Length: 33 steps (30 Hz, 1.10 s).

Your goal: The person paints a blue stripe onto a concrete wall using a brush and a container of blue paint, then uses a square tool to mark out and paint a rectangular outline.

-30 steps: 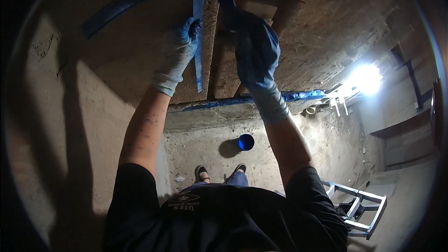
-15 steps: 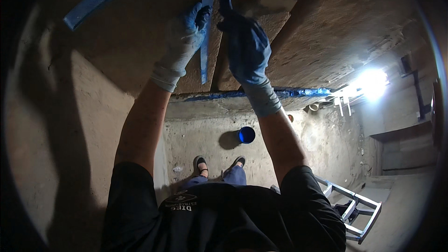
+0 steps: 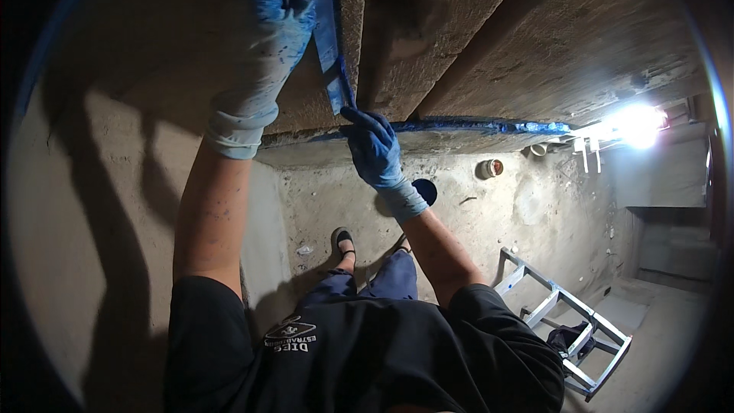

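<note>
My left hand (image 3: pixel 279 27), in a pale glove smeared with blue, is raised at the top against the brown rough surface. Its fingers are curled at a flat blue-stained strip (image 3: pixel 327 50) and hold it along a narrow ledge (image 3: pixel 352 8). Lower and to the right, my right hand (image 3: pixel 375 149), in a blue-stained glove, is closed near the strip's lower end. From its fingertips a narrow, dark blue tool (image 3: pixel 346 86) runs up beside the strip's edge. Most of this tool is hidden or too dark to tell its kind.
A blue-coated edge (image 3: pixel 474 126) crosses behind my right hand. On the floor stand a dark blue bucket (image 3: pixel 425 191), partly behind my right wrist, and a small pale pot (image 3: pixel 491 168). A metal ladder (image 3: pixel 554 291) is at the lower right. A bright lamp (image 3: pixel 641 126) shines at the right.
My left hand has moved up and left along the strip. The right hand has come down and toward me, from beside the strip to its lower end. My view has shifted.
</note>
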Motion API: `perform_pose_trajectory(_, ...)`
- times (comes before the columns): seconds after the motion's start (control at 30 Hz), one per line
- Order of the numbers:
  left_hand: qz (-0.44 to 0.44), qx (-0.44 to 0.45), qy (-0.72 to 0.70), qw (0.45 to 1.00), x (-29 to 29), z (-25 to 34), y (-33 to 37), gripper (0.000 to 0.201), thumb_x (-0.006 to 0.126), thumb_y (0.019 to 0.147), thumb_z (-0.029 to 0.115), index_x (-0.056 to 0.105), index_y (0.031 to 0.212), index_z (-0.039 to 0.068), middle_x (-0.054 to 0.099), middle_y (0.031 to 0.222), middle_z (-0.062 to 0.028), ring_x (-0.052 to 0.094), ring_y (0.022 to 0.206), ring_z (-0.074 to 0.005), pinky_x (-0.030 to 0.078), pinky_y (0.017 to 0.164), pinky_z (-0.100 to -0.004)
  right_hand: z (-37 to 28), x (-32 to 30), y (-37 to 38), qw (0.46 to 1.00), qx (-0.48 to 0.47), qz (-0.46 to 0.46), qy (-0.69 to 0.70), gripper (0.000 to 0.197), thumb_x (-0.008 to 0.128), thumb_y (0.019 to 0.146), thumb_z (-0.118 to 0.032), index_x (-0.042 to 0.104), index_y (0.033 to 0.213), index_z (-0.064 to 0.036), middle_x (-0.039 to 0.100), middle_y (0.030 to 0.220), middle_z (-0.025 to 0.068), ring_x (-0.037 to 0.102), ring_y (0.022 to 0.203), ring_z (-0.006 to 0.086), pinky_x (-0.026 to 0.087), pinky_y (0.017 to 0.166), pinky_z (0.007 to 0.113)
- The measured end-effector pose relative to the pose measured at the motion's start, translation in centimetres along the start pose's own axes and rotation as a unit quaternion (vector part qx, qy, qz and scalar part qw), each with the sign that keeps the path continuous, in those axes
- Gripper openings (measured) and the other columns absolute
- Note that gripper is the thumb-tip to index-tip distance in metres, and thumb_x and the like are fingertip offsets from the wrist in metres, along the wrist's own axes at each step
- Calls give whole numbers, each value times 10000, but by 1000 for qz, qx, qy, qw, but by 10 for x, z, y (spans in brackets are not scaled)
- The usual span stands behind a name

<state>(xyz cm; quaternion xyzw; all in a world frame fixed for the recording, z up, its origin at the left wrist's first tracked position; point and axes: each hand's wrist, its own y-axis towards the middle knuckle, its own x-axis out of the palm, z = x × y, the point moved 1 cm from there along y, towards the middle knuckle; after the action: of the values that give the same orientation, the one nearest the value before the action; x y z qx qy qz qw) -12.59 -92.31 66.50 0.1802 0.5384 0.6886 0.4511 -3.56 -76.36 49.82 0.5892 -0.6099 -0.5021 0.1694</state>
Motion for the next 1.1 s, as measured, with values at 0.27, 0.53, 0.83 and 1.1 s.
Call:
perform_pose_trajectory(0.27, 24, -43, -110, 993, 0, -16, -6, 201, 609, 873, 18, 595, 1074, 26, 658, 904, -25, 577, 760, -87, 496, 676, -242, 23, 26, -75, 994, 99, -37, 14, 179, 635, 755, 30, 614, 923, -30, 621, 1139, 128, 596, 958, 330, 496, 797, 384)
perform_pose_trajectory(0.53, -106, -88, -87, 987, -31, -14, -12, 202, 618, 898, 165, 643, 1084, 90, 673, 875, -34, 634, 706, -102, 524, 595, -237, -5, -17, -101, 993, 112, -18, 39, 228, 657, 685, 38, 629, 903, -24, 600, 1191, 144, 595, 958, 339, 502, 785, 394)
perform_pose_trajectory(0.83, -145, -153, 25, 977, 0, -24, -134, 161, 588, 918, 138, 636, 1022, 25, 641, 810, -64, 579, 643, -115, 494, 596, -281, -25, -41, -135, 983, 172, -38, 46, 289, 632, 660, 32, 642, 939, -37, 606, 1186, 130, 603, 943, 331, 503, 774, 392)
perform_pose_trajectory(1.1, -182, -154, 19, 971, 20, -47, -165, 149, 560, 932, 125, 623, 1006, 12, 624, 772, -53, 570, 658, -108, 485, 602, -270, -23, -42, -139, 982, 179, -23, 48, 273, 615, 666, 33, 653, 928, -34, 606, 1181, 145, 605, 946, 331, 502, 781, 389)
